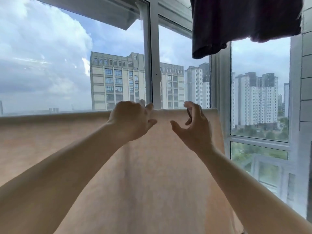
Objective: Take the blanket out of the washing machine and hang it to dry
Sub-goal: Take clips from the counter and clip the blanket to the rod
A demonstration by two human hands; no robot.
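Fingers [150,106] on both hands are loosely curled, holding nothing I think. Left hand [131,120] and right hand [194,125] hover by the blanket [67,141], already draped up. Next: smoothing its top edge.

Daylight only, coming through the window [118,65] beyond the fingertips; cloudy sky is bright but not blown out. Faint streaky reflections on the glass up-left of the left hand [130,119]. Both hands backlit, the near sides in soft shade, no hard shadows. Overall slightly soft; forearms blur toward the bottom edge. Wide-angle bends frame lines at the edges.
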